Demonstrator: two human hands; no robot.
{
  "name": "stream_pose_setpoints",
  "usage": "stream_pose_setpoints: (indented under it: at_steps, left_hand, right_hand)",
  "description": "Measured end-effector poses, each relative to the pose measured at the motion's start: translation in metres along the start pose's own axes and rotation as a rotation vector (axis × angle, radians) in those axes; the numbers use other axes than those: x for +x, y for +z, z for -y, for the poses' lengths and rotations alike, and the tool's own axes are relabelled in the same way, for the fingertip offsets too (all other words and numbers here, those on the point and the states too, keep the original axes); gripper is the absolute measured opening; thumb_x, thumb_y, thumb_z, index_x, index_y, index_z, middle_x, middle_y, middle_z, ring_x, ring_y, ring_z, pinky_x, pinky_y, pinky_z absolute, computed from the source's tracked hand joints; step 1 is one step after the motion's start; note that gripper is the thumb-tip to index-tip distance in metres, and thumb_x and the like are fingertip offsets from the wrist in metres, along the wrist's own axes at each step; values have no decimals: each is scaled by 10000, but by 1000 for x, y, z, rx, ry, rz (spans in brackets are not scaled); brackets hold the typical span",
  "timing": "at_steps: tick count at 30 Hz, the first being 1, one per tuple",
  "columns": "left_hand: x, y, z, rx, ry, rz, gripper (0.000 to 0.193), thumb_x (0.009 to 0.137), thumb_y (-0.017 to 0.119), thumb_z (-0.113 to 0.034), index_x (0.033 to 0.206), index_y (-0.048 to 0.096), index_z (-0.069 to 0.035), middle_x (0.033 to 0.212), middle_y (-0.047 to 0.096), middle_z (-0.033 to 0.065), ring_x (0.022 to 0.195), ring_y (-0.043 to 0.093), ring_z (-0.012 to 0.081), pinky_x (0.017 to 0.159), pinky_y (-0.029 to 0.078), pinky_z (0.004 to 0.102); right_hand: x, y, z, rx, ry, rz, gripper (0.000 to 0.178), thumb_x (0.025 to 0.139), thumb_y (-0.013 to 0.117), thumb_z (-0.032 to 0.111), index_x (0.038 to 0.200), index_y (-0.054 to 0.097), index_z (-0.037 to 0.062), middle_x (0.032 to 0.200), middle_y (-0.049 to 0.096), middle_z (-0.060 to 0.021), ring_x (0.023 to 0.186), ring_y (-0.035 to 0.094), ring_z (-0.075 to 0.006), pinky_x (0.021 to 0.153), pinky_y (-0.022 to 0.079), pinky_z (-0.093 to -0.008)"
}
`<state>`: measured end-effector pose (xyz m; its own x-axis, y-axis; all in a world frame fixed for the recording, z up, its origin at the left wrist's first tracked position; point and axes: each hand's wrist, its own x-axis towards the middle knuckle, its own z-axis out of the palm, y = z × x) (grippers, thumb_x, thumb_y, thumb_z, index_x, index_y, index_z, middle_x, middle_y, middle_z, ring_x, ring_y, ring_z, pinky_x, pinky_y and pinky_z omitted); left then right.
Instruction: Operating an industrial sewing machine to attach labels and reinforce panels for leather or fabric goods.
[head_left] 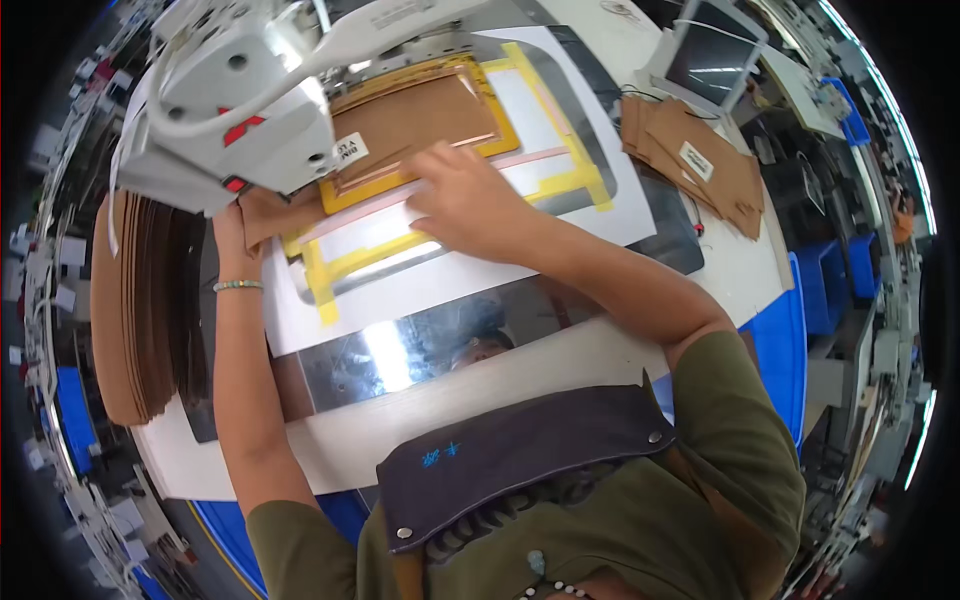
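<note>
The right hand (472, 205) has loosely curled fingers, thumb apart, over the near edge of the yellow frame (505, 118); I cannot tell whether they pinch anything. The brown cloth (420, 125) lies inside the frame, just beyond and leftward, its long axis slanting left to right. The left hand (230, 222) (fingers hidden by the white machine (215, 100)) is farther off, beside a brown flap (285, 216).
</note>
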<state>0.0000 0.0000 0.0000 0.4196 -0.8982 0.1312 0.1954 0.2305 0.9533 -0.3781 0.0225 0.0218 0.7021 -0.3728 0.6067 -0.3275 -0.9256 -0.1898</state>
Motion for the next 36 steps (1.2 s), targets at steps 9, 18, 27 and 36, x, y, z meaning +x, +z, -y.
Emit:
stream_pose_setpoints:
  at_steps: [9,18,27,36]
  left_hand:
    - [-221,-163,-169,597,358,-595,238,949,763,-11,825,585,-109,890,584,-75,853,517,47,804,435,221]
    - [-586,-367,-204,640,173,-1214,231,922,634,8,785,510,-131,857,552,-36,834,534,95,807,486,258]
    - [-764,-420,-121,862,-936,-1203,169,890,654,-164,977,702,-28,973,684,124,958,689,252,821,578,431]
    - [-588,-346,-78,1875,-236,-737,549,1039,654,-367,1491,635,-57,1606,550,210,1454,544,418,1187,462,488]
  right_hand:
    - [1,-11,-3,-7,95,37,73,890,733,53,949,694,35,980,665,-158,945,627,-386,821,488,-504]
    - [0,-14,12,-31,136,183,187,973,745,152,1096,687,24,1032,683,-121,1022,651,-331,925,481,-449]
    - [-3,-4,4,45,178,164,205,996,734,198,1108,694,31,1026,682,-113,1028,657,-315,970,456,-433]
    - [2,-16,15,38,180,155,170,976,748,148,1073,695,18,1035,677,-148,1003,661,-351,908,510,-441]
